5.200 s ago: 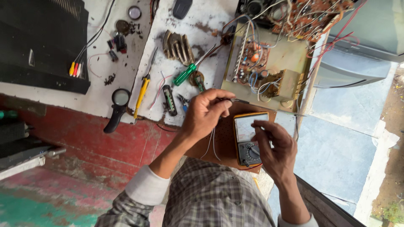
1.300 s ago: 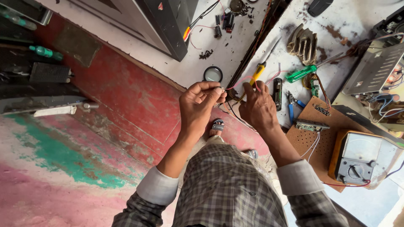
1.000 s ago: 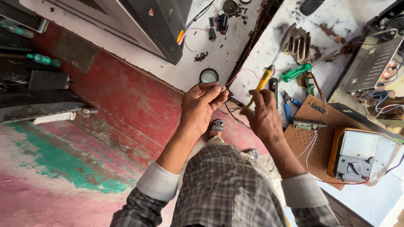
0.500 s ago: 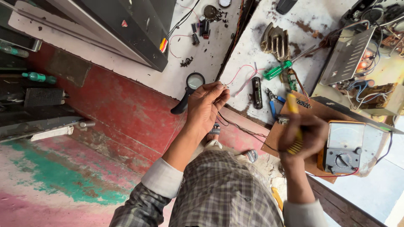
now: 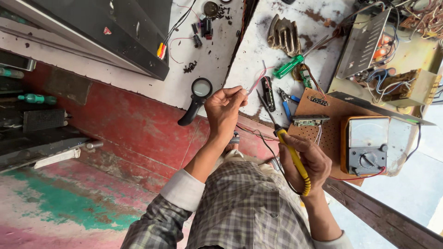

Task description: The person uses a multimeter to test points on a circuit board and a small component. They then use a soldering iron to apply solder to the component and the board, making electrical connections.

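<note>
Lowered right hand (image 5: 308,162) gripping yellow soldering iron (image 5: 292,154), left hand (image 5: 224,110) pinching seemingly pink wire (image 5: 256,82) above it.

the thin pink wire (image 5: 256,83) vanished into the pinched fingertips of the left hand (image 5: 224,110), its held end hidden. the right hand (image 5: 308,161) covered the middle of the yellow-handled soldering iron (image 5: 295,161). at two o'clock, the tangle of coloured wires (image 5: 427,18) was cut off by the frame edge.
</note>
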